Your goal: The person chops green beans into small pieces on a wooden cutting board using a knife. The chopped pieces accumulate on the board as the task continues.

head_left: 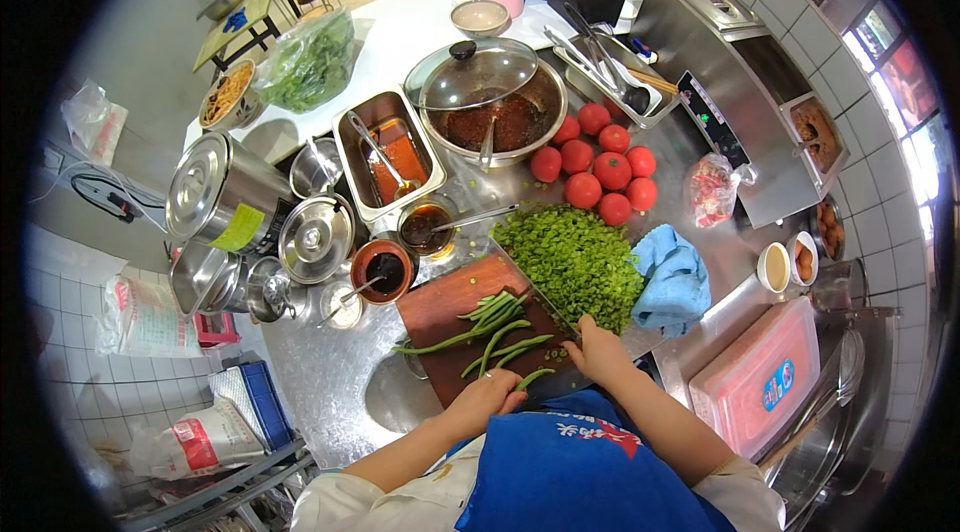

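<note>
My right hand (600,354) is closed round the handle of a kitchen knife (537,294). Its blade points away from me, between the green beans and a large heap of chopped green beans (575,257). Several whole long green beans (493,345) lie across the wooden cutting board (432,308). At the board's near edge my left hand (482,403) is closed, and one green bean (537,378) sticks out from its fingertips toward the knife side. A few small cut pieces lie on the board by my right hand. The handle itself is mostly hidden by my fingers.
Red tomatoes (612,171) and a folded blue cloth (672,282) flank the heap. Bowls of dark sauce (383,270), a steel tray of red oil (398,164) and a lidded basin (488,117) stand beyond the board. A pink-lidded box (755,372) sits at right.
</note>
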A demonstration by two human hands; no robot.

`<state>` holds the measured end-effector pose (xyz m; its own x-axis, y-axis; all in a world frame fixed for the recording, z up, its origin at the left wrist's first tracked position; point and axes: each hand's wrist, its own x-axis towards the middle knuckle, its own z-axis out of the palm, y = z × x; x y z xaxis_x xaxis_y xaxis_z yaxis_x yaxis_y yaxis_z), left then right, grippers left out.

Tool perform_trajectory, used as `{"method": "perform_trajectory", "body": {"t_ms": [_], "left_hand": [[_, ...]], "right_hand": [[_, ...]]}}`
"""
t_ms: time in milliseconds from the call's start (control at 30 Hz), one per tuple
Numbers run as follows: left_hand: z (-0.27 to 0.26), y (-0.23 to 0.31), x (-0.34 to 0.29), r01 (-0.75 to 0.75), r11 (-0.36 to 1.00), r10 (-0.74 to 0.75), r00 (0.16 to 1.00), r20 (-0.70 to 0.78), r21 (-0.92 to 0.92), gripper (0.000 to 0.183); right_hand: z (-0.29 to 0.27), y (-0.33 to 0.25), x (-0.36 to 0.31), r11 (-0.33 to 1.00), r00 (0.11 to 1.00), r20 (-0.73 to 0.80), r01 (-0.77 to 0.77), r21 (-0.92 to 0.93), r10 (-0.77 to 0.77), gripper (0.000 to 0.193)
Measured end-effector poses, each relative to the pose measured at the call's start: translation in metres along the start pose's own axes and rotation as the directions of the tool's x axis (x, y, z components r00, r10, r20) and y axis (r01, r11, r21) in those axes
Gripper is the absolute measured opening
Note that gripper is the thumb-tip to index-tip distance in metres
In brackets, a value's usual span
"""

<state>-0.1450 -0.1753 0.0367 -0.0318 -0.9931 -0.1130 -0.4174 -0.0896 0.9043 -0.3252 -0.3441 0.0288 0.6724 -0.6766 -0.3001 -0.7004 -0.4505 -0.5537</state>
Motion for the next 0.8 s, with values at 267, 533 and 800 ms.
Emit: {"method": "perform_trajectory", "body": {"t_ms": [267,533,800], "left_hand": [[-0.004,-0.030,0.021,0.300,0.916,-0.256,0.948,-0.188,0.265,0.022],[-0.012,-0.036,0.048,0.334,0.738,-0.278,0.942,-0.187,0.587,0.023],[-0.015,-0.003,0.040,0.423,0.653,-0.360,0.903,-0.234,0.628,0.043]], "right_hand": [[0.000,0.001,0.001,1.000,1.000,-0.014,0.016,-0.007,-0.016,0.032],[-0.002,-0.001,0.001,1.000,1.000,0.008,-0.025,-0.013,0.026,0.032],[-0.004,-0.002,0.000,1.000,1.000,0.000,-0.015,0.024,0.015,0.032]]}}
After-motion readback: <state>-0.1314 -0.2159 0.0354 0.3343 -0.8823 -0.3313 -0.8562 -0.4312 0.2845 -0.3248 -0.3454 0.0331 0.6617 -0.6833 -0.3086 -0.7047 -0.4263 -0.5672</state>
